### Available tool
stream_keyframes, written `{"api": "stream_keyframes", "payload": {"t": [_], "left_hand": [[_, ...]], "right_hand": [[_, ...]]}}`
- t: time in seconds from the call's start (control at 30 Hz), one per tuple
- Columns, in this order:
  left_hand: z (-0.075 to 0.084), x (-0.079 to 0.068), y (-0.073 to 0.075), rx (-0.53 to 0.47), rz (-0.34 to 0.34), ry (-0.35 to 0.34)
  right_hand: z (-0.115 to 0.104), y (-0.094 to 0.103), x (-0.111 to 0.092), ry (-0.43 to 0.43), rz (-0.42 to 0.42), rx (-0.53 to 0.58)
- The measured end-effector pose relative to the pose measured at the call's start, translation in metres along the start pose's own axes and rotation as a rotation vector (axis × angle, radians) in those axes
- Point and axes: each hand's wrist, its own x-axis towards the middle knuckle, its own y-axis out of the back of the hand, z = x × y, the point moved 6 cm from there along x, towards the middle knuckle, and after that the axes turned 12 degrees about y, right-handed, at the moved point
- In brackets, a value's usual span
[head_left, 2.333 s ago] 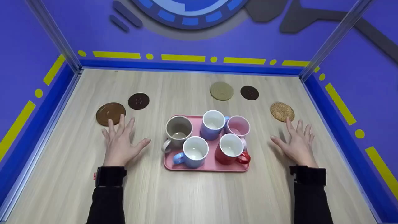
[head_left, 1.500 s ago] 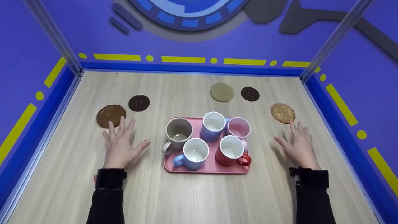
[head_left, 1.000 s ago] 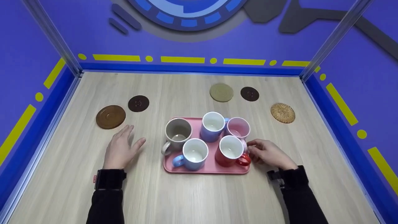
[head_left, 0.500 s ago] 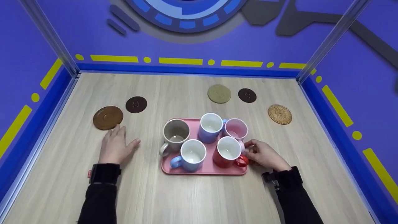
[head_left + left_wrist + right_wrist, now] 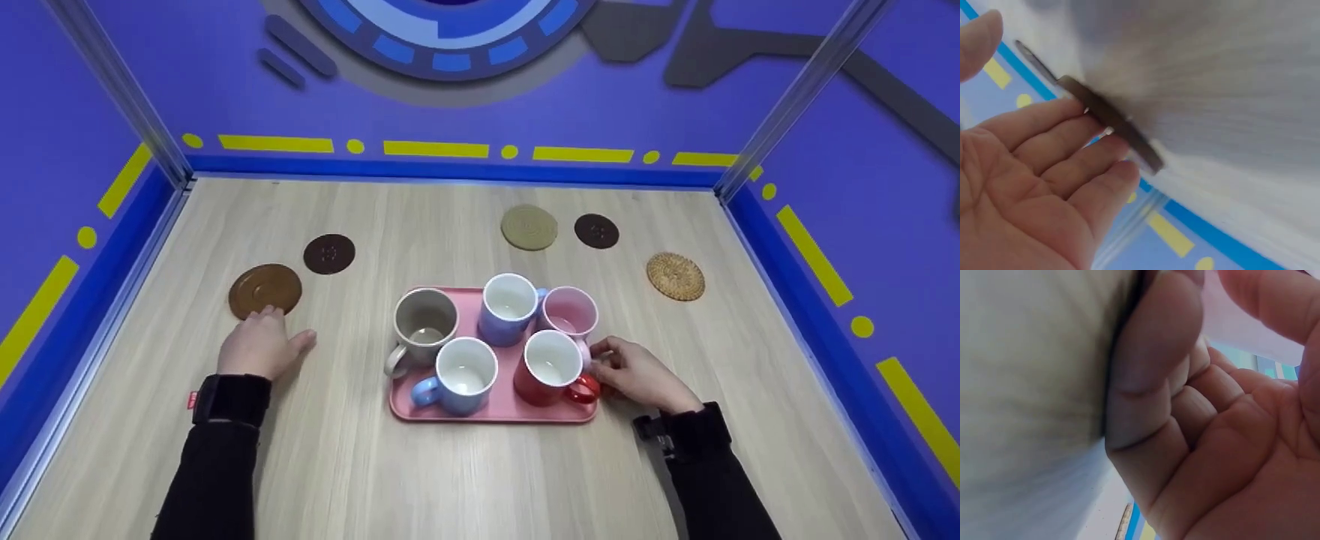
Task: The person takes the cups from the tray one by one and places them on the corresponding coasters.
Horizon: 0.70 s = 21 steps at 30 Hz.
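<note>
I find the two hands well apart. The left hand [image 5: 259, 346] has its fingertips at the near edge of the large brown coaster [image 5: 264, 288], at the left of the table [image 5: 480, 480]; its fingers are extended and its thumb stands away from the disc. Whether that coaster lies fully flat I cannot tell. The right hand [image 5: 637, 373], fingers bent, is at the right side of the pink tray [image 5: 506, 375], its fingertips by the handle of the pink mug [image 5: 570, 309]; I cannot tell whether it pinches it. On the tray I count five upright mugs: the pink one at back right, the red mug [image 5: 534, 382] in front of it, a blue mug [image 5: 502, 322] at back centre, a grey mug [image 5: 425, 309] at left and a light-blue mug [image 5: 461, 397] at front. Farther out, a dark coaster [image 5: 329, 253] lies just beyond the brown one; an olive coaster [image 5: 529, 227], a second dark disc [image 5: 597, 231] and a woven coaster [image 5: 676, 277] lie at back right. Purple-blue walls [image 5: 420, 112] with yellow dashes enclose the table.
</note>
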Motion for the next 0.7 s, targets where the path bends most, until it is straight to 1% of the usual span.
{"api": "stream_keyframes", "payload": {"t": [0.1, 0.23, 0.37, 0.43, 0.53, 0.7], "left_hand": [[0.014, -0.012, -0.002, 0.012, -0.006, -0.053], [0.036, -0.026, -0.01, -0.009, -0.045, -0.13], [0.057, -0.03, -0.017, -0.035, -0.088, -0.205], [0.067, -0.028, -0.019, -0.029, -0.108, -0.237], [0.082, -0.018, -0.021, 0.0, -0.13, -0.284], [0.105, 0.004, -0.022, 0.049, -0.132, -0.378]], "right_hand": [[0.0, 0.001, 0.0, -0.014, 0.003, 0.0], [-0.001, 0.003, -0.001, -0.017, 0.008, 0.0], [-0.001, 0.004, 0.0, -0.016, 0.013, -0.01], [-0.001, 0.004, 0.0, -0.013, 0.016, -0.018], [-0.001, 0.002, 0.0, 0.005, 0.017, -0.034], [-0.002, 0.001, 0.001, 0.024, 0.028, -0.06]]}}
